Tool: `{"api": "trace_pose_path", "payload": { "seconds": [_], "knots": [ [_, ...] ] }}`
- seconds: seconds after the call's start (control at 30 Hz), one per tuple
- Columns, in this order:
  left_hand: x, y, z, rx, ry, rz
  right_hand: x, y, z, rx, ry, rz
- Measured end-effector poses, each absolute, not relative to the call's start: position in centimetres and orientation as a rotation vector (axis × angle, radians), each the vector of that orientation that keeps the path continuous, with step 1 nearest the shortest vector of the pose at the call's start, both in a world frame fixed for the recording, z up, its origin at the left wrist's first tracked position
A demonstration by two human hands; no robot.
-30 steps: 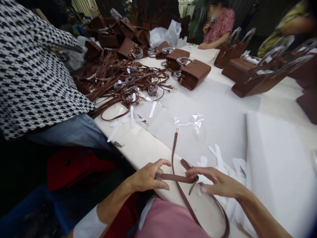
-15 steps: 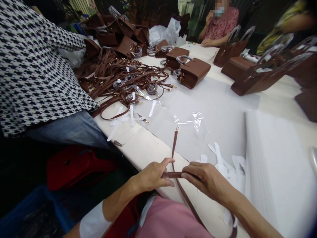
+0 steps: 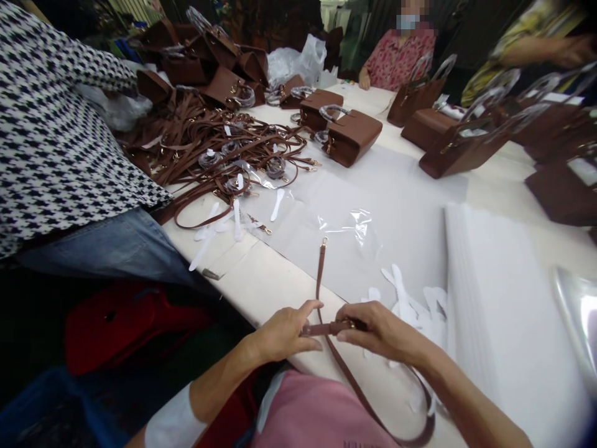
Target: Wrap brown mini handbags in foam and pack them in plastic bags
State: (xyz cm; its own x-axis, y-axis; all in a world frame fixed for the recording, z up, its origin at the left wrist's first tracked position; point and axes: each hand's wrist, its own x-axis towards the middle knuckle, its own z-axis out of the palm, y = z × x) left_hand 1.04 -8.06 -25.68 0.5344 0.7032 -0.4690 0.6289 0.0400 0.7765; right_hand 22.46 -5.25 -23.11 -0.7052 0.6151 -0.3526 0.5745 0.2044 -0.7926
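**Hands drawn closer on one brown strap**

Since the earlier frames, our right hand [image 3: 380, 330] had closed in on our left hand [image 3: 282, 336], and its fingers [image 3: 347, 336] were no longer spread but curled shut.

Item 1: brown strap [image 3: 319, 280], at the near edge of the bench [image 3: 261, 280]. Its clasp [image 3: 323, 242] pointed away from us and the rest looped down past our lap. Both hands pinched a short crosswise length. Left thumb and forefinger were clamped on one end, and the right fingers were clamped on the other beside a small gold fitting [image 3: 351, 323]. We judged that this grip kept the length taut and level.

Item 2: white paper cut-outs [image 3: 401, 292], just beyond the right hand.

Item 3: clear film [image 3: 361, 224], further out, lying flat.

Item 4: heap of straps [image 3: 205, 143] and handbags [image 3: 352, 134], well apart from us, beside a person in a checked top [image 3: 51, 137].
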Motion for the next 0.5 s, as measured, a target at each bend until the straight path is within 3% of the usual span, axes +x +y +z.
{"api": "trace_pose_path", "payload": {
  "seconds": [0.5],
  "knots": [
    [1.6, -8.1, -26.7, 1.263, 1.017, 0.280, 21.1, -6.5, -22.9, -1.208, -2.329, 1.465]
  ]
}}
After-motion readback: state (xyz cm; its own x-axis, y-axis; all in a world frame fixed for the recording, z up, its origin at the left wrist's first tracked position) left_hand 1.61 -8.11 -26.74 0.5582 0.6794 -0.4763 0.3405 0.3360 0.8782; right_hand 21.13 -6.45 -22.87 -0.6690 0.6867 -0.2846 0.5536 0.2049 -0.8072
